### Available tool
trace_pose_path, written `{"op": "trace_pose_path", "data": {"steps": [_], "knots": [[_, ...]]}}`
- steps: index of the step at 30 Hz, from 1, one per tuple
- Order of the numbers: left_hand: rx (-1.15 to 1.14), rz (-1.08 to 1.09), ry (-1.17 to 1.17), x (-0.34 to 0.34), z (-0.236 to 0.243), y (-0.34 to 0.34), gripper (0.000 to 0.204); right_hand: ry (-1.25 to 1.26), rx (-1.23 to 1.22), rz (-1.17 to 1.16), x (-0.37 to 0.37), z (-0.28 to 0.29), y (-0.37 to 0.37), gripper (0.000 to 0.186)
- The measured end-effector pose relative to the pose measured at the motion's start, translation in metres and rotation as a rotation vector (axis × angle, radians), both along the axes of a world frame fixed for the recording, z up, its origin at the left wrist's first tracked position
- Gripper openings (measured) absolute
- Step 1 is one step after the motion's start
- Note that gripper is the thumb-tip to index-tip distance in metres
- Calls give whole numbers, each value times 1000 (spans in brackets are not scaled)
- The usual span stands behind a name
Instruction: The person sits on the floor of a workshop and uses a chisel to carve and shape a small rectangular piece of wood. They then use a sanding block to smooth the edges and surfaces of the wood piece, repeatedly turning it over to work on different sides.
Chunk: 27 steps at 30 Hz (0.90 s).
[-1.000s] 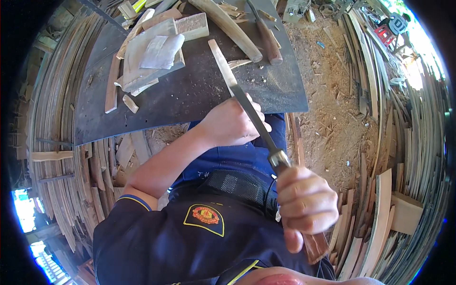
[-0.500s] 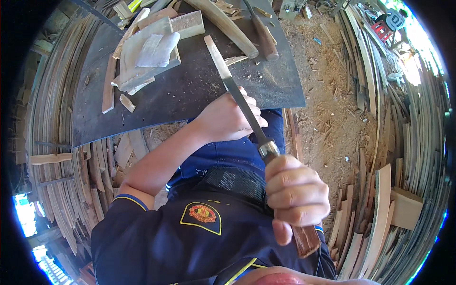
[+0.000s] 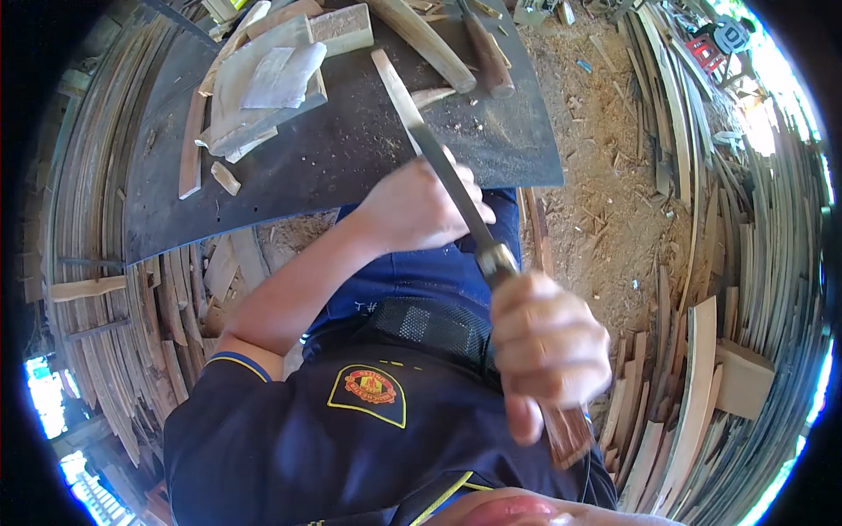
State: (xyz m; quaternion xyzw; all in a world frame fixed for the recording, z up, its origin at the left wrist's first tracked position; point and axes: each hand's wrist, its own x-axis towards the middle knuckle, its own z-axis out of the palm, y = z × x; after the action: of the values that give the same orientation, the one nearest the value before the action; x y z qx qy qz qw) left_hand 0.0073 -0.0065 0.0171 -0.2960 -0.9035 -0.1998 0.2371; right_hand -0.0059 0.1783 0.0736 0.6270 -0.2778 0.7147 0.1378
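My right hand point(image 3: 553, 346) is wrapped round the brown wooden handle of a long chisel point(image 3: 447, 175). A metal collar joins that handle to the narrow flat blade, which slants up and left, its bright end over the dark tabletop point(image 3: 289, 180). My left hand point(image 3: 421, 203) is closed at the table's near edge, under the middle of the blade. A pale sliver shows beside the blade above my left fingers; what they grip is mostly hidden. Whether the blade touches it, I cannot tell.
On the table lie stacked wood pieces point(image 3: 263, 96), a small offcut point(image 3: 225, 178), a thick curved wooden stick point(image 3: 430, 48) and a wooden-handled tool point(image 3: 491, 61). Long wooden strips point(image 3: 105, 175) line the left side, with more boards point(image 3: 697, 386) at right. Shavings litter the ground point(image 3: 605, 193).
The chisel's tip has shifted slightly up and left in the picture, and my right hand is blurred by motion. My left hand stays closed at the table edge. The view has shifted slightly.
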Motion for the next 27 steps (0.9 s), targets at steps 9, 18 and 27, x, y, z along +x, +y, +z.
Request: {"op": "trace_pose_path", "data": {"steps": [9, 18, 27], "knots": [[13, -1, 11, 1, 0, -1, 8, 22, 29, 46, 2, 4, 7, 45], [16, 6, -42, 2, -4, -3, 11, -40, -30, -14, 6, 11, 11, 46], [84, 17, 1, 5, 8, -1, 8, -171, 24, -52, -1, 6, 3, 40]]}}
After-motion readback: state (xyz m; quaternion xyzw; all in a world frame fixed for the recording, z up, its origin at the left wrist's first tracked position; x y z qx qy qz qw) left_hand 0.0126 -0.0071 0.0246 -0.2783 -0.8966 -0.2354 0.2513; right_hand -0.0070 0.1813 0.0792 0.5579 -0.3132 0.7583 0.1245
